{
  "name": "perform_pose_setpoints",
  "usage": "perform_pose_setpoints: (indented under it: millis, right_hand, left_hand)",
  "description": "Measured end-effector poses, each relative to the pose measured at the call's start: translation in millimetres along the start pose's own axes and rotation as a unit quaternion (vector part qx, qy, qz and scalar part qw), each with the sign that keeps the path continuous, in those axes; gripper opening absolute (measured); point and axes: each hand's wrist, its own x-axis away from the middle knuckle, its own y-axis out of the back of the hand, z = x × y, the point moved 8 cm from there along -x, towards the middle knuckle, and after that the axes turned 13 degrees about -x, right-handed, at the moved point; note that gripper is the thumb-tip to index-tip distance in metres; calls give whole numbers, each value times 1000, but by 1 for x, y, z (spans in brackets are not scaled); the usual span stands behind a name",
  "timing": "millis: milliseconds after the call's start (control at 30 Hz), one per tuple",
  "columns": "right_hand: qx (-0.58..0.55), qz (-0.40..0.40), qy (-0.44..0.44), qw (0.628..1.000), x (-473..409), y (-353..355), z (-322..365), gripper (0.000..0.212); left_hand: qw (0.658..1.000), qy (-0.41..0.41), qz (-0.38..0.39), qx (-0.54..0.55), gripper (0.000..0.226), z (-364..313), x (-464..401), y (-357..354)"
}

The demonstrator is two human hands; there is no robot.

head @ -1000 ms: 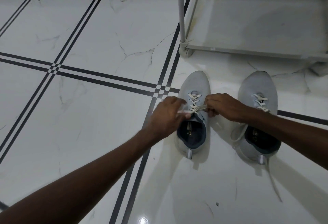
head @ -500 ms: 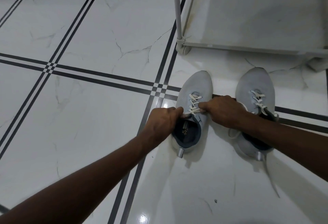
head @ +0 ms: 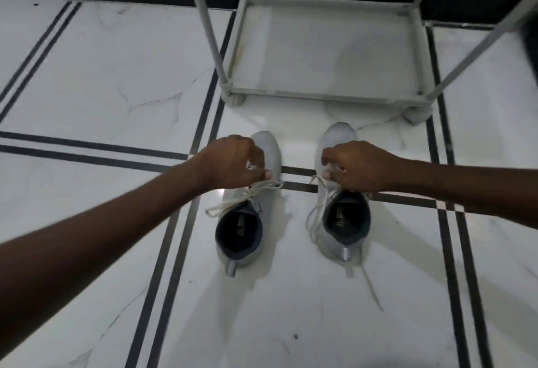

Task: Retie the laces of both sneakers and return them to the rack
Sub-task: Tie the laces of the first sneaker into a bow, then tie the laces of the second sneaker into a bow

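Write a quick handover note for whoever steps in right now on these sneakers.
Left hand: over the left sneaker, pinching its lace.
Right hand: on the right sneaker, fingers in its laces.
Both sneakers sit side by side on the floor, toes toward the rack.
Done: neither visibly tied; laces trail loose.
Left: tie both, set them on the rack.

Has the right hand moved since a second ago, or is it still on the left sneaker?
Yes. The right hand has gone rightward off the left sneaker and is now over the right sneaker, which stands on the floor before the rack.
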Motion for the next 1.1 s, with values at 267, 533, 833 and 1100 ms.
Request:
perform_pose_setpoints:
  millis: [267,533,833,1100]
  right_hand:
    - [-162,-86,-59,981,85,-13,-55,34]
    - [-251,-119,-138,951,93,-18,-76,21]
    - [-246,-129,-118,953,92,-24,-76,30]
    - [-147,-136,-75,977,103,-32,-90,29]
  left_hand:
    - [992,-70,68,84,38,-133,-64,-20]
    - [998,-12,52,-19,18,-115,-60,-59]
    - [990,21,77,114,28,-141,-73,-54]
    - [994,5,39,101,6,-101,-62,-54]
